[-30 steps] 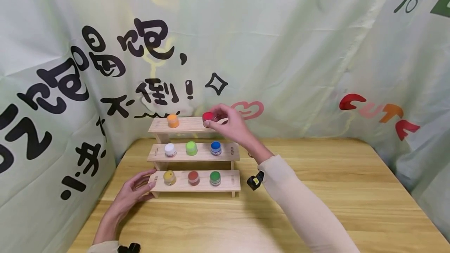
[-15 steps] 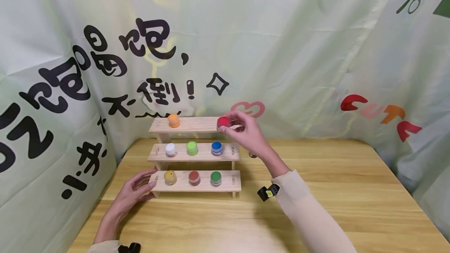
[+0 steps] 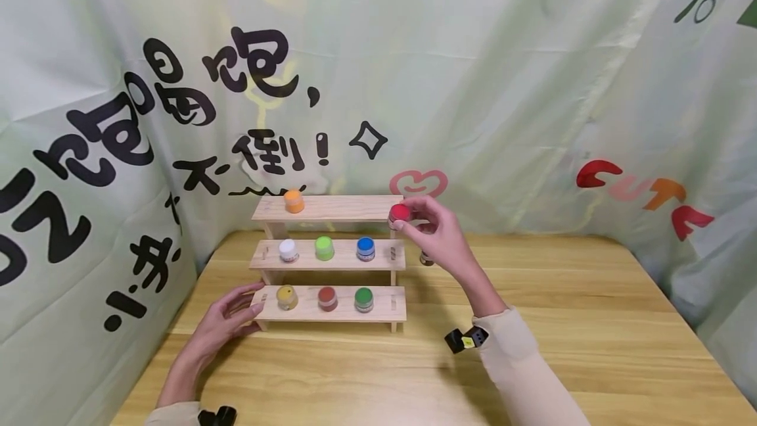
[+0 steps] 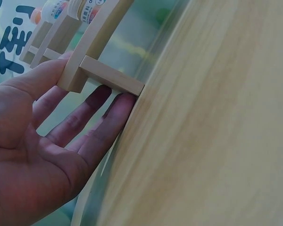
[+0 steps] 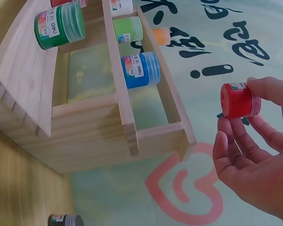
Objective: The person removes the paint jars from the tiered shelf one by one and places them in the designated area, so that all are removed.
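Observation:
A small red paint jar [image 3: 399, 215] is pinched between thumb and fingers of my right hand [image 3: 439, 232], in the air by the right end of the top tier. In the right wrist view the red jar [image 5: 239, 100] lies sideways, apart from the wood. My left hand [image 3: 226, 321] grips the left end of the three-tier wooden stand [image 3: 343, 313]. In the left wrist view its thumb lies on the bottom board's end and its fingers reach under beside the leg [image 4: 112, 75]. An orange jar [image 3: 294, 202] stands on the top tier.
White [image 3: 288, 251], light green [image 3: 324, 248] and blue [image 3: 365, 249] jars stand on the middle tier. Yellow [image 3: 286, 298], brownish-red [image 3: 328, 299] and green [image 3: 363, 300] jars stand on the bottom one. A dark jar [image 5: 66, 220] is on the table behind my right hand. Printed cloth [image 3: 503, 117] hangs behind.
My right hand has moved the red jar to the right and slightly down, from above the top tier to its right end. My left hand has stayed on the stand.

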The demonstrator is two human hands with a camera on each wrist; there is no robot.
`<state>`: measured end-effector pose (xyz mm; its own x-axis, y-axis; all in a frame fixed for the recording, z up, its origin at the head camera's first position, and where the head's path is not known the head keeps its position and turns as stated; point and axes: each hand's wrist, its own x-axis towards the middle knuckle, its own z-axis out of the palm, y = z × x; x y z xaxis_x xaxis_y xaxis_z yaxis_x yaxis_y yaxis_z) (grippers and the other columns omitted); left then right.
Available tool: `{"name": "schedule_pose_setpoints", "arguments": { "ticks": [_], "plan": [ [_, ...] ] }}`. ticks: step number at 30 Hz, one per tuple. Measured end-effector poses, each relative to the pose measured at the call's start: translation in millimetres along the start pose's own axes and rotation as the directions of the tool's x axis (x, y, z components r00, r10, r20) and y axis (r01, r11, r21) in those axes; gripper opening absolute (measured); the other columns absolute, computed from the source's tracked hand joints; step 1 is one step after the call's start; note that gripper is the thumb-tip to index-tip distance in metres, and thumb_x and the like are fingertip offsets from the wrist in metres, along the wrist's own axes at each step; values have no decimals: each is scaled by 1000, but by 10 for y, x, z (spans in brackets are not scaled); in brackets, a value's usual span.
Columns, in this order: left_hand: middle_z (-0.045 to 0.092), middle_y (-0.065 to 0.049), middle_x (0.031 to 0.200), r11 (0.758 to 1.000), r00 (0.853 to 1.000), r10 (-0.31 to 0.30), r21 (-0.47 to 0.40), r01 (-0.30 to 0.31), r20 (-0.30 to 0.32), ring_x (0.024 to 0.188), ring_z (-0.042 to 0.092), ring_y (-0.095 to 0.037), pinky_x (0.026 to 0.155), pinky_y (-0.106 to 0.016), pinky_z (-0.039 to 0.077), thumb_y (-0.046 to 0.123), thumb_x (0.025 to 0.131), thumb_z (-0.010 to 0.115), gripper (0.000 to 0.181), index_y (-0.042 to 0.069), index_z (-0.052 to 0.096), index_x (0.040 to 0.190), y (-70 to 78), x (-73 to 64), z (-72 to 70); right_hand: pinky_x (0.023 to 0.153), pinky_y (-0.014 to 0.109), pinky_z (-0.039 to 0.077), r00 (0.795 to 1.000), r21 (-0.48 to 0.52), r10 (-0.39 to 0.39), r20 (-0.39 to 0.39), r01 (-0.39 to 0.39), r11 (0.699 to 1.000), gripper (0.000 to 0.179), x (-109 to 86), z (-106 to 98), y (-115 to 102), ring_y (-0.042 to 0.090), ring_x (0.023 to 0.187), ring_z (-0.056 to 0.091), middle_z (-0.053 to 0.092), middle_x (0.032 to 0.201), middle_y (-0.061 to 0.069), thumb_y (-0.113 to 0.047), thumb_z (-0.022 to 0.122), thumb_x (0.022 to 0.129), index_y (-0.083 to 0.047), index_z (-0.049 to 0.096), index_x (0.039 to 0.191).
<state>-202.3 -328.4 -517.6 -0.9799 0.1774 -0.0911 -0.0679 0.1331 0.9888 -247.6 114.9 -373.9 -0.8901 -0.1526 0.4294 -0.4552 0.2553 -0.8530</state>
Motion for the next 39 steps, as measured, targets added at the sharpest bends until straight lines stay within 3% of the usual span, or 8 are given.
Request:
{"name": "schedule_pose_setpoints", "arguments": {
  "ticks": [5,17,28,39],
  "plan": [
    [43,-27,151,1000,1000,-2,10,2,-8,113,65,-14,88,-44,61,17,101,69,59,2,44,152,3,1,-1,81,29,58,1000,21,16,-12,-15,1000,37,-59,-65,49,22,103,64,68,116,5,-21,80,92,-12,67,125],
    [45,-26,150,1000,1000,7,13,-7,11,113,65,-15,89,-45,60,14,101,68,58,1,43,152,7,28,17,85,26,59,990,103,103,-91,-94,990,39,-266,-232,306,24,106,64,67,120,10,-21,80,92,-6,66,126],
    [52,-13,144,1000,1000,2,-4,-2,-4,113,66,-15,90,-45,60,13,100,69,58,2,45,151,-16,-4,7,87,19,56,974,50,173,-143,-168,985,44,-299,-403,554,25,110,63,67,124,12,-28,79,93,-5,64,128],
    [45,-25,150,1000,1000,-9,-9,9,-8,113,66,-15,91,-44,60,13,100,70,61,1,42,153,8,-9,9,87,15,54,960,17,213,-181,-213,977,46,-386,-552,703,24,112,60,66,126,14,-29,76,96,-4,62,131]
  ]
}}
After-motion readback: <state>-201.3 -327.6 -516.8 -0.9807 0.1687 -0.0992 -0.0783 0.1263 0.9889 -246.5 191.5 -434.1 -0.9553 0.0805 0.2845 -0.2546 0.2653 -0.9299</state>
